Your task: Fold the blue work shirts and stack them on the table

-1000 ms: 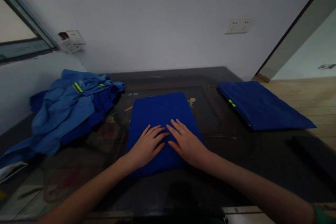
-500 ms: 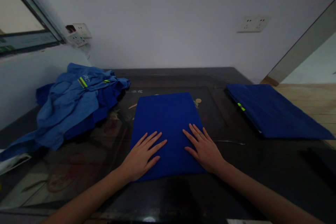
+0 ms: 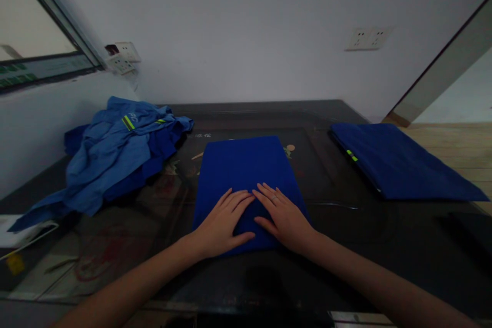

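Note:
A dark blue folded garment [image 3: 246,164] lies flat as a neat rectangle in front of me; which kind of garment it is does not show. My left hand [image 3: 225,223] rests palm down on its lower left part, fingers stretched out. On the lower right part lies my right hand [image 3: 284,218], also flat, with a ring on one finger. The fingertips of both hands nearly meet over the middle of the cloth. Neither hand grips anything.
A dark glossy table [image 3: 315,261] bears it all. To the left is a crumpled heap of blue work clothes [image 3: 111,148] with yellow-green stripes. On the right lies another folded blue garment [image 3: 400,164]. The wall [image 3: 246,36] with sockets [image 3: 367,39] stands behind.
Both hands have slid inward over the folded garment, from its sides towards its middle, and their fingers have come closer together. The view has shifted slightly.

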Tool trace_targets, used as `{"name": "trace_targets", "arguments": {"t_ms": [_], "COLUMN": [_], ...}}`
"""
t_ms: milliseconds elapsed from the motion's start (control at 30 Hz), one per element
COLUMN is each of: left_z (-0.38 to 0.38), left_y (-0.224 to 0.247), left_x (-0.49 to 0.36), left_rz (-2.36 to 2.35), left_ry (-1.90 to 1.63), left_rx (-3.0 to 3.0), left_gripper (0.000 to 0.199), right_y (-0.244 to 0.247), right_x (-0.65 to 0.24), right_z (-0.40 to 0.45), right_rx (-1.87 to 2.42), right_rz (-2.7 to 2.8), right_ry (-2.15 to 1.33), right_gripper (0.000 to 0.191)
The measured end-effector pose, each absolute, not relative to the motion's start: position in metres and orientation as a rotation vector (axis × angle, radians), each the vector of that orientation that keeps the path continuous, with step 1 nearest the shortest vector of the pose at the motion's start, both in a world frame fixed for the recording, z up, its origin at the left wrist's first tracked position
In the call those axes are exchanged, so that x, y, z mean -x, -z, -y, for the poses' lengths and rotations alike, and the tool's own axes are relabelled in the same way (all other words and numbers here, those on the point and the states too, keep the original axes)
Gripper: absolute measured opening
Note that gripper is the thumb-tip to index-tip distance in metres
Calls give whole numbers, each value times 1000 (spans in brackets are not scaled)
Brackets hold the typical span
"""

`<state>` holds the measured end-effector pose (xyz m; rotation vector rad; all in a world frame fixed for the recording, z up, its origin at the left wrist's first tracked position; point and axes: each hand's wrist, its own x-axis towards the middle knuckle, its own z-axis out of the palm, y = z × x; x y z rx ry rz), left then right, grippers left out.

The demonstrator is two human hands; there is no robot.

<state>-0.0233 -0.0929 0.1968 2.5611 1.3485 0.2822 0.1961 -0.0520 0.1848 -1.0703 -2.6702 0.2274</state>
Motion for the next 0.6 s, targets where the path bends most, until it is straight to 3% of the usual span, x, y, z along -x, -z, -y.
{"name": "trace_targets", "arguments": {"t_ms": [167, 367, 600], "left_z": [88, 87, 89], "left_y": [-177, -167, -170], "left_x": [15, 20, 18], "left_rz": [-1393, -1348, -1339], "left_ry": [-222, -212, -226], "left_rx": [-2591, -2635, -2554], "left_gripper": [98, 115, 119], "right_y": [-177, -166, -166], "right_x": [-189, -197, -196], "right_z": [52, 52, 53], "right_rx": [1021, 940, 937], "right_rz": [2781, 2785, 2794], "right_ry": [-295, -248, -309], "right_gripper": [88, 100, 104]}}
